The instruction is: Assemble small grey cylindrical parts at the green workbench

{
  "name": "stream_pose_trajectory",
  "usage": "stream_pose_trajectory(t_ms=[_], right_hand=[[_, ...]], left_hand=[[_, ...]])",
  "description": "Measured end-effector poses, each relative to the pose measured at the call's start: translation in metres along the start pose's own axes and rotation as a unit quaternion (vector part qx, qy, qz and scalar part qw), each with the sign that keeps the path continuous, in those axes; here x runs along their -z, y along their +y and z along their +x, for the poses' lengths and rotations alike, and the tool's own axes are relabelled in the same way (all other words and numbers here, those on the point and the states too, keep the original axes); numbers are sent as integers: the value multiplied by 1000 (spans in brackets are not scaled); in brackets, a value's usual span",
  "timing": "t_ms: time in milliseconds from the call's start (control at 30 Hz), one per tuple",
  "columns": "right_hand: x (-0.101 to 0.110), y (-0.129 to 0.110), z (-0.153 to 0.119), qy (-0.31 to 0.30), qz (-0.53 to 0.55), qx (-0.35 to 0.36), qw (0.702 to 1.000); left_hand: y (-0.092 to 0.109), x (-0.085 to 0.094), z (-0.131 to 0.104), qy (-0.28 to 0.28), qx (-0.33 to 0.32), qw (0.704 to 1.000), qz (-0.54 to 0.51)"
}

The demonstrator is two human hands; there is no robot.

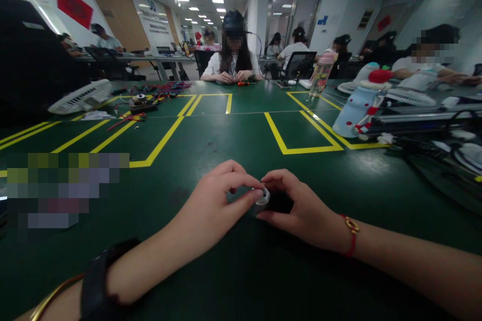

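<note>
A small silver metal cylinder (262, 199) with a ring-like rim and a dark opening on top is between my hands, low over the green table. The thumb and index finger of my left hand (222, 193) pinch at its top left edge. From the other side, my right hand (303, 205) curves its thumb and fingers around the cylinder, gripping its right side. The fingers hide much of its body, and I cannot tell whether its base rests on the table.
The green table (211, 145) bears yellow tape lines. Wires (169, 90) and a white fan (81, 98) lie far left. A blue bottle (354, 110), a clear bottle (323, 72) and black cables (433, 155) are at right. Opposite sits a person (231, 62), hands on the table.
</note>
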State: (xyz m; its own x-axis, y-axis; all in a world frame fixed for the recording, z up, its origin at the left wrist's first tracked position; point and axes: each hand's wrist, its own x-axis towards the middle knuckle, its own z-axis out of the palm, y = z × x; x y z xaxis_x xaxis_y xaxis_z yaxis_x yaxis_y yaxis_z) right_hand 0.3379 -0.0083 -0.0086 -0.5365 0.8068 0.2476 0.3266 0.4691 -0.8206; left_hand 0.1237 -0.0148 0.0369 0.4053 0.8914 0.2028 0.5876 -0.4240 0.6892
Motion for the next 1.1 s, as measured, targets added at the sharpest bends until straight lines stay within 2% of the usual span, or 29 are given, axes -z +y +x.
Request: stream_pose_trajectory(t_ms=[100, 200, 300, 400, 500, 600, 667, 767, 900, 1000, 1100], right_hand=[[0, -1, -1, 0, -6, 4, 1000], [2, -3, -1, 3, -40, 13, 999], [3, -5, 0, 13, -72, 22, 997], [2, -5, 1, 18, -78, 20, 997], [0, -5, 1, 12, -68, 12, 998], [7, -6, 1, 41, -67, 7, 997], [23, -3, 0, 91, -82, -5, 992], [69, 14, -11, 181, -152, -64, 969], [148, 59, -49, 290, -299, -200, 887], [191, 89, -80, 315, -342, -266, 844], [205, 99, -93, 314, -373, -270, 830]], left_hand=[[2, 5, 4, 26, 21, 999, -12], [-7, 12, 0, 46, 66, 997, -16], [-20, 7, -6, 0, 88, 996, -6], [-30, -8, -8, -46, 72, 996, 21], [-32, -19, -7, -58, 55, 995, 59], [-31, -12, -9, -60, 59, 996, 41], [-34, 2, -14, -43, 77, 996, 30], [-49, 30, -28, 1, 125, 991, 39], [-77, 61, -49, 44, 238, 970, 36], [-88, 67, -56, 60, 296, 953, 13], [-87, 64, -56, 62, 297, 953, -7]])
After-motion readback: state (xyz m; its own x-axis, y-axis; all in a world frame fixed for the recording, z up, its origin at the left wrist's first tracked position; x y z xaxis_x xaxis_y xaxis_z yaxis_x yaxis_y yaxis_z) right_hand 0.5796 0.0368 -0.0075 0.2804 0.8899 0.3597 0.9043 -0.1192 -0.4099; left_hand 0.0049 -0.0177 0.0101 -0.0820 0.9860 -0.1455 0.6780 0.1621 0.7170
